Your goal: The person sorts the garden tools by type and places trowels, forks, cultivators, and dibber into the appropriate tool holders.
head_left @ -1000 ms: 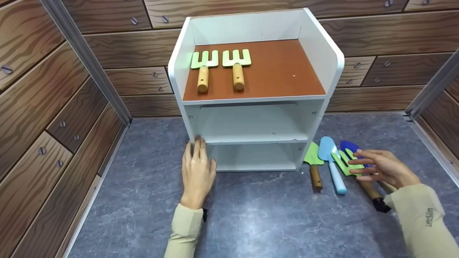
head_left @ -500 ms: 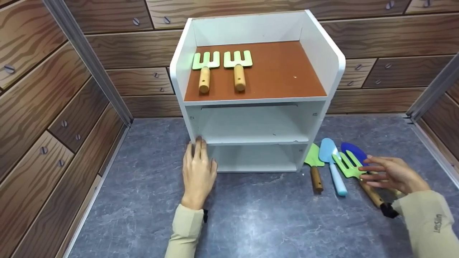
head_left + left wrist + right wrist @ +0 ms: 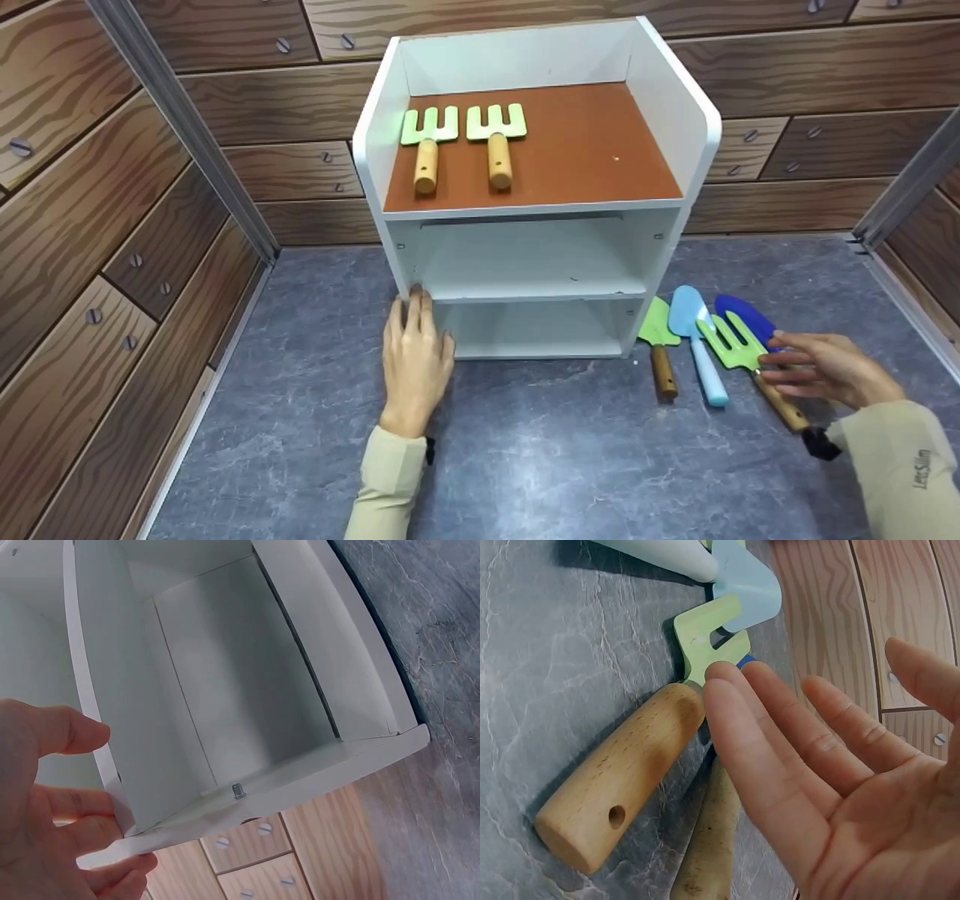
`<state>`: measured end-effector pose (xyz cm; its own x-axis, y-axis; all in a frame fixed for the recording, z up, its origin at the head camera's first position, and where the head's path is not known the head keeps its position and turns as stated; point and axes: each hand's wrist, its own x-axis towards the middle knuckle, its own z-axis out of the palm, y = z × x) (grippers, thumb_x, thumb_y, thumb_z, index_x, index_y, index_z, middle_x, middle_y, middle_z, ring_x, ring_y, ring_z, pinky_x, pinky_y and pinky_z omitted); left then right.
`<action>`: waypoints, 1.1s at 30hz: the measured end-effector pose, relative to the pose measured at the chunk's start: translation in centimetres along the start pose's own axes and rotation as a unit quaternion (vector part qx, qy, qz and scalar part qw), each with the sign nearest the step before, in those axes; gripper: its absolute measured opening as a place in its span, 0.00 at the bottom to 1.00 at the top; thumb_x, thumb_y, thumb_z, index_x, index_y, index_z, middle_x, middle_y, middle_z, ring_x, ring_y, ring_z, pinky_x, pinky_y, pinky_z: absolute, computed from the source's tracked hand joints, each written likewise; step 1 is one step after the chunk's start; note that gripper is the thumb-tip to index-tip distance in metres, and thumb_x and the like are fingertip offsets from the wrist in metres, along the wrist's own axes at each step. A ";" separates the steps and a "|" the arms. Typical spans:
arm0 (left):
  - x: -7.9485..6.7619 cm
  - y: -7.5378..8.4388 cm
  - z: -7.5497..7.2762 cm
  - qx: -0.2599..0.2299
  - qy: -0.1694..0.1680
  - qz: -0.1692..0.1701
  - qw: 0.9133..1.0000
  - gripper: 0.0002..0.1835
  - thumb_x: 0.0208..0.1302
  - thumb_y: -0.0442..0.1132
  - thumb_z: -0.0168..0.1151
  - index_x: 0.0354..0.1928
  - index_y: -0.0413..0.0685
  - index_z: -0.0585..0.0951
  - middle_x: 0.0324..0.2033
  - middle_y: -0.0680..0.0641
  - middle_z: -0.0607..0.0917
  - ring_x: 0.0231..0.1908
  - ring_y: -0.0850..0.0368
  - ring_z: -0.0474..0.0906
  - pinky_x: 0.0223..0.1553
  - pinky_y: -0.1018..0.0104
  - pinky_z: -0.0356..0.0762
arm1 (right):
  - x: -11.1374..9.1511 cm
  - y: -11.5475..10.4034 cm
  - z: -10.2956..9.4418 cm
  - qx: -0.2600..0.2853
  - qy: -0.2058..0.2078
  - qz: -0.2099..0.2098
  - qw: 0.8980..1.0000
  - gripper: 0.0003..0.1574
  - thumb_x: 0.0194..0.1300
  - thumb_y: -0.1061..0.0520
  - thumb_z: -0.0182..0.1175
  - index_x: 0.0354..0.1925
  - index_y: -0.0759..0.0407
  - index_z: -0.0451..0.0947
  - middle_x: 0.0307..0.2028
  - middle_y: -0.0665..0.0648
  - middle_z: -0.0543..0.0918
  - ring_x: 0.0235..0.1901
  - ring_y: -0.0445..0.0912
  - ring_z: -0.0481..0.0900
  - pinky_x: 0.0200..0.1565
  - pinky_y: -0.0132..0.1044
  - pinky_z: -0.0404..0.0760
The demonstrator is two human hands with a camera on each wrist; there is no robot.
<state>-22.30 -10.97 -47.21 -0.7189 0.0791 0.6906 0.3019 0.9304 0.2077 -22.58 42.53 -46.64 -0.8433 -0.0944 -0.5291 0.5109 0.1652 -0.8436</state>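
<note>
My left hand [image 3: 416, 364] touches the front left edge of a white shelf unit [image 3: 532, 206], its fingers nearly straight. In the left wrist view the left hand's thumb [image 3: 82, 733] lies by the edge of the middle board, with fingers either side of the side panel's edge. To the right of the unit, my right hand [image 3: 836, 367] hovers over garden tools with fingers extended and holds nothing. Nearest are a green hand fork [image 3: 739, 349] with a wooden handle [image 3: 622, 772] and a dark blue trowel [image 3: 739, 311], its handle [image 3: 709, 840] partly covered by the right hand.
A light blue trowel [image 3: 686, 311] and a green trowel [image 3: 658, 322] lie between the fork and the unit. On the unit's brown top lie two green hand forks, a left fork [image 3: 427, 150] and a right fork [image 3: 498, 146]. Wood-patterned walls [image 3: 307, 172] enclose the grey floor [image 3: 525, 450].
My right hand has drawn back a little toward the lower right, uncovering more of the green fork. The left hand has stayed on the unit's edge.
</note>
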 end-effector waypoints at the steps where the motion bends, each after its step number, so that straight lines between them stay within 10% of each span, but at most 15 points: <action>1: 0.0 0.0 0.0 0.000 0.000 0.000 1.000 0.34 0.55 0.32 0.74 0.63 0.24 0.74 0.62 0.31 0.76 0.59 0.29 0.73 0.61 0.42 0.73 | 0.0 0.0 0.0 -0.001 0.001 0.001 1.000 0.48 0.81 0.46 0.48 0.75 0.79 0.40 0.41 0.51 0.88 0.42 0.49 0.88 0.49 0.47 0.85; 24: 0.0 0.0 0.0 -0.004 -0.004 -0.003 1.000 0.33 0.57 0.33 0.72 0.63 0.25 0.74 0.63 0.32 0.76 0.60 0.29 0.72 0.61 0.41 0.73 | -0.3 1.2 -1.1 0.010 0.018 0.014 1.000 0.47 0.79 0.47 0.52 0.73 0.80 0.46 0.39 0.51 0.89 0.39 0.47 0.88 0.47 0.45 0.86; 33: 0.0 0.0 0.0 -0.010 -0.005 -0.006 1.000 0.33 0.57 0.32 0.73 0.64 0.24 0.73 0.63 0.31 0.76 0.60 0.28 0.72 0.62 0.41 0.73 | -0.4 2.0 -1.7 -0.003 0.017 0.016 1.000 0.27 0.79 0.48 0.52 0.60 0.70 0.72 0.39 0.52 0.89 0.39 0.46 0.88 0.48 0.45 0.86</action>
<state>-22.32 -10.96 -47.21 -0.7293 0.0714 0.6805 0.3050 0.9242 0.2300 -21.52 44.51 -47.95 -0.8315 -0.0559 -0.5527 0.5372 0.1728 -0.8256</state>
